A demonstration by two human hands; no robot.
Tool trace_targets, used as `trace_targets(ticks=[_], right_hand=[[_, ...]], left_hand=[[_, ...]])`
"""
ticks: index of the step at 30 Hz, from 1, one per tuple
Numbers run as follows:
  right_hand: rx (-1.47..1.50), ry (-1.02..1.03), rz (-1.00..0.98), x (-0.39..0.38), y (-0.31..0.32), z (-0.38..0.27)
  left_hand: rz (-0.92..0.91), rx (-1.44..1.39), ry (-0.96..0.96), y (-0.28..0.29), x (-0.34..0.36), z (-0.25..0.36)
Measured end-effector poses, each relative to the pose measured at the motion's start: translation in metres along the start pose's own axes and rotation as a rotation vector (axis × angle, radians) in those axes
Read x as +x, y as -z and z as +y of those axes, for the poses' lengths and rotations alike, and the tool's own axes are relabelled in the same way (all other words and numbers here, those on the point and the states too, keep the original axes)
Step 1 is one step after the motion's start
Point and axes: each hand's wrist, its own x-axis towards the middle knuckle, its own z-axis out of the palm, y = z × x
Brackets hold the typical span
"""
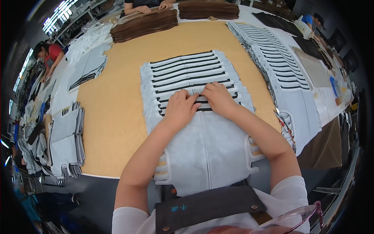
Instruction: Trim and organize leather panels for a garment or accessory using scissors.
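Note:
A fanned stack of light grey fabric pieces (187,70) with black strips along their top edges lies on a tan board (113,105). The nearest piece (210,148) stretches toward me. My left hand (180,108) and my right hand (218,98) rest side by side on its top edge, fingers curled down onto the black strip (202,102). Both hands press the strip against the fabric; whether the fingers pinch it is hidden.
Another long fan of grey pieces (280,66) runs along the right. Grey stacks (66,140) sit at the left edge, brown stacks (144,24) at the far side beneath another person's hands (146,8). A person in red (50,54) works at far left.

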Motion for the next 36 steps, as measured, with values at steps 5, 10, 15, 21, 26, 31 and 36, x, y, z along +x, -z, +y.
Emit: trace_targets(ticks=[5, 10, 15, 21, 26, 31, 36], right_hand=[[0.084, -0.036, -0.018, -0.001, 0.008, 0.014], [-0.021, 0.067, -0.054, -0.007, 0.017, 0.022], [-0.091, 0.051, -0.044, -0.023, 0.036, 0.036], [-0.189, -0.002, -0.023, -0.031, 0.035, 0.026], [-0.186, -0.101, 0.003, -0.038, 0.039, 0.035], [-0.040, -0.201, 0.125, -0.039, 0.045, 0.049], [0.233, -0.416, 0.130, -0.039, 0.052, 0.047]], left_hand=[[-0.089, 0.214, -0.089, -0.010, 0.019, -0.004], [0.154, 0.094, -0.149, -0.023, 0.021, -0.002], [-0.014, 0.246, -0.221, -0.021, 0.032, 0.009], [0.003, 0.283, -0.171, -0.019, 0.021, 0.022], [-0.030, 0.306, -0.166, -0.020, 0.021, 0.017], [0.065, 0.004, -0.174, -0.031, 0.032, 0.012], [-0.045, -0.046, -0.065, -0.029, 0.030, 0.011]])
